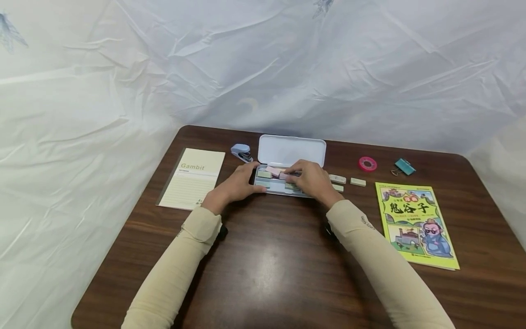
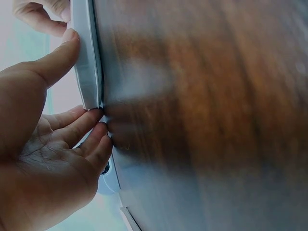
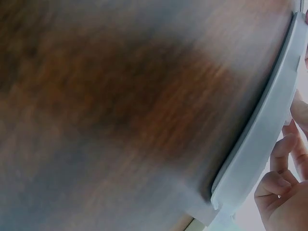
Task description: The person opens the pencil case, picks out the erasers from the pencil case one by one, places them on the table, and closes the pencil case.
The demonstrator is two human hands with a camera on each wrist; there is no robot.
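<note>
A pale blue-white pencil case (image 1: 292, 151) lies with its lid raised at the back of the table. Several pastel erasers, among them a pink eraser (image 1: 272, 171) and a yellow-green eraser (image 1: 264, 174), are inside it. My left hand (image 1: 238, 183) holds the case's left end, thumb on the front wall and fingers around the corner; the left wrist view shows the same hand (image 2: 57, 120). Over the case's middle, my right hand (image 1: 314, 180) pinches a purplish eraser (image 1: 283, 176), partly hidden by the fingers. Its curled fingers (image 3: 284, 149) appear above the case wall in the right wrist view.
Right of the case lie a white eraser (image 1: 338, 178) and a cream eraser (image 1: 358, 182). Farther right are pink tape (image 1: 367, 164), a teal binder clip (image 1: 405, 167) and a yellow comic book (image 1: 417, 224). A notebook (image 1: 193, 178) and blue stapler (image 1: 241, 151) sit left.
</note>
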